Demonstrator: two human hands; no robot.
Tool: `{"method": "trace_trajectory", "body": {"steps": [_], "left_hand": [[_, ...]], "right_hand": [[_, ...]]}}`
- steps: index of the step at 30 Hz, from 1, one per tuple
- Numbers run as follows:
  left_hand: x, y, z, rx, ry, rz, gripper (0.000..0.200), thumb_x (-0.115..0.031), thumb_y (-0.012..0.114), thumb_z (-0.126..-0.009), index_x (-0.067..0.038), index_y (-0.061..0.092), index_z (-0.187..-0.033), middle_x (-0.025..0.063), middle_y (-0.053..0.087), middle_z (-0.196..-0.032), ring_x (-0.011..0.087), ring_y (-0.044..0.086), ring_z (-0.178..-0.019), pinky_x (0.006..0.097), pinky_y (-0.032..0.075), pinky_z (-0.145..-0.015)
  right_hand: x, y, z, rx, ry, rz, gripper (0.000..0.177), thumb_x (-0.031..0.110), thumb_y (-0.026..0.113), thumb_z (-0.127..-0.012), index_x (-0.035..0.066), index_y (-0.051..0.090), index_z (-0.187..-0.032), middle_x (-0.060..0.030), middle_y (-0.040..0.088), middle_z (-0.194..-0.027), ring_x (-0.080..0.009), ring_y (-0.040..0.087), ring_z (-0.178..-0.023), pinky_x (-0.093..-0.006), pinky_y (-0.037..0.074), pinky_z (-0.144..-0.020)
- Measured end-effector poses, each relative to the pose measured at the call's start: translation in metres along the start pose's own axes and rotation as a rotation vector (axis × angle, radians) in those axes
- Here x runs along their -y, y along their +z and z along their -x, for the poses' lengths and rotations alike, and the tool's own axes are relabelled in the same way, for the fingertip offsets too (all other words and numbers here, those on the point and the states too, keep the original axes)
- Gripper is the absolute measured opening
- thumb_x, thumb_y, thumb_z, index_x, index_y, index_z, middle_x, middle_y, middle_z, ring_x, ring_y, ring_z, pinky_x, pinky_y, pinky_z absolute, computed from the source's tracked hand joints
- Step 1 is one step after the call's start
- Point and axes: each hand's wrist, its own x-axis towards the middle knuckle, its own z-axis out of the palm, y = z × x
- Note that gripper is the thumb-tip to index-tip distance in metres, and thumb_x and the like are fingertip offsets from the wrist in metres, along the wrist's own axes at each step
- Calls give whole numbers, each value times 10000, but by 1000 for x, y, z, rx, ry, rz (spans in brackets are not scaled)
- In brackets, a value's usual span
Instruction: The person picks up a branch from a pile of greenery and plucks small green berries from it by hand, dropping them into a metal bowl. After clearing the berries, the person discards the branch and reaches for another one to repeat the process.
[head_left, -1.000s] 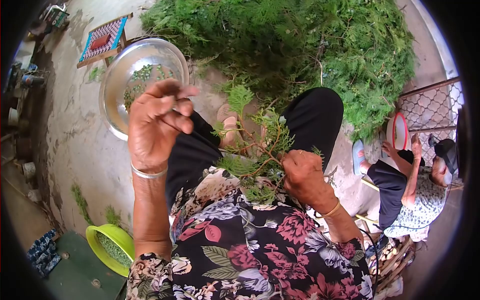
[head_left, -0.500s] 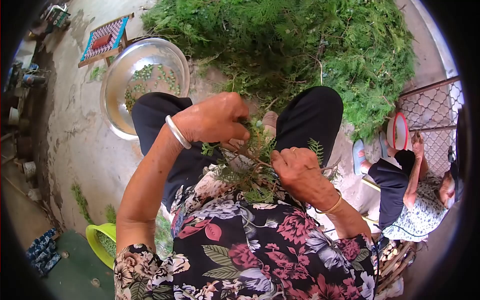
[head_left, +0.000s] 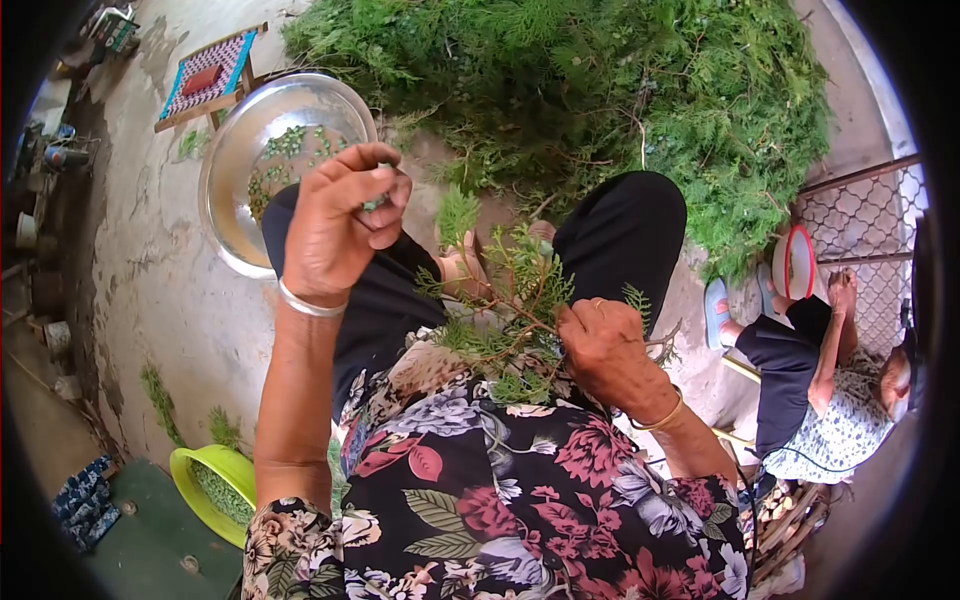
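My left hand (head_left: 335,220), with a silver bangle at the wrist, is raised near the rim of a metal basin (head_left: 222,240). Its fingers are curled around small green cones (head_left: 376,200), only partly visible. Over my lap, my right hand (head_left: 605,345) grips the woody stem of a leafy cypress sprig (head_left: 530,290). The sprig spreads leftward from that fist, between my knees. Scattered on the bottom of the basin lie many small green cones (head_left: 285,145).
Cut cypress branches form a large pile (head_left: 600,90) ahead. A woven stool (head_left: 212,80) stands behind the basin. A yellow-green bowl (head_left: 190,490) holds small green pieces at lower left. At right sits another person (head_left: 835,420), beside a red-rimmed container (head_left: 797,262) and metal lattice.
My left hand has moved from the sprig up and left toward the basin, turning to show curled fingers with green cones. My right hand keeps the sprig, shifting slightly.
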Motion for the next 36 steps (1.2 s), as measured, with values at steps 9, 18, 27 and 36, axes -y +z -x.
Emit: {"method": "trace_trajectory", "body": {"steps": [9, 18, 27, 36], "left_hand": [[1, 53, 11, 146, -75, -577, 222, -142, 667, -813, 48, 633, -924, 49, 614, -677, 51, 487, -511, 178, 351, -418], [23, 42, -6, 559, -24, -1232, 176, -102, 695, -792, 36, 602, -735, -13, 502, -551, 36, 453, -492, 230, 362, -438], [22, 19, 5, -128, -89, -138, 177, -128, 619, -837, 24, 610, -927, 84, 620, -714, 80, 473, -482, 173, 349, -394], [1, 38, -2, 116, -120, -421, 236, -179, 630, -855, 48, 628, -921, 124, 655, -833, 77, 513, -559, 171, 362, -413]], "right_hand": [[3, -5, -7, -2, -47, 46, 199, 99, 562, -690, -4, 586, -859, -51, 469, -653, -192, 521, -611, -319, 398, -532], [5, -5, -7, 12, -60, 78, 151, 109, 559, -690, 21, 567, -812, -45, 461, -648, -179, 513, -602, -310, 388, -525], [1, -6, -2, -9, -25, 42, 163, 98, 561, -681, 11, 561, -819, -56, 453, -646, -197, 512, -599, -319, 395, -531], [3, -6, -9, -19, -66, 60, 113, 98, 572, -676, 34, 541, -764, -48, 438, -631, -185, 504, -585, -312, 386, -515]]}}
